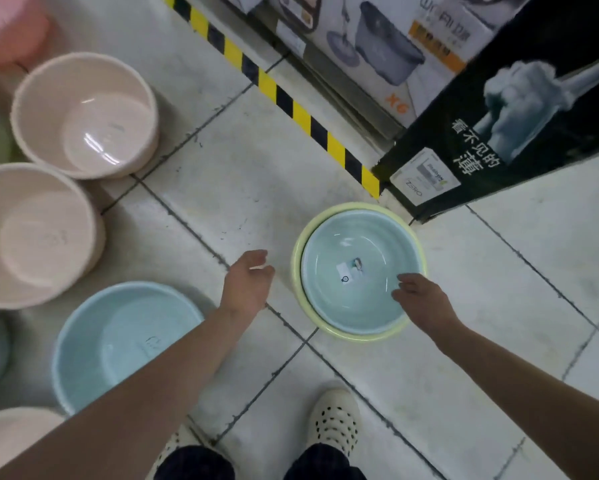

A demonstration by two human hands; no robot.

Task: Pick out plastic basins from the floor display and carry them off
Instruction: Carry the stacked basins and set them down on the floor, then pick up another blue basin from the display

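A pale green basin (pixel 350 251) sits nested inside a yellow basin (pixel 300 244) on the tiled floor, a small label stuck to its bottom. My right hand (pixel 421 303) hovers over the green basin's near right side, fingers loosely bent and holding nothing. My left hand (pixel 248 284) hangs left of the pair, apart from the yellow rim, fingers relaxed and empty. A light blue basin (pixel 118 337) stands on the floor at lower left, partly hidden by my left forearm.
Two beige basins (pixel 83 112) (pixel 31 233) stand at the left, with a pink basin (pixel 10 29) at the top corner. A black and yellow striped tape (pixel 284 95) borders a shelf of boxed mop buckets (pixel 377 43). A black box (pixel 499 133) stands right behind the nested pair.
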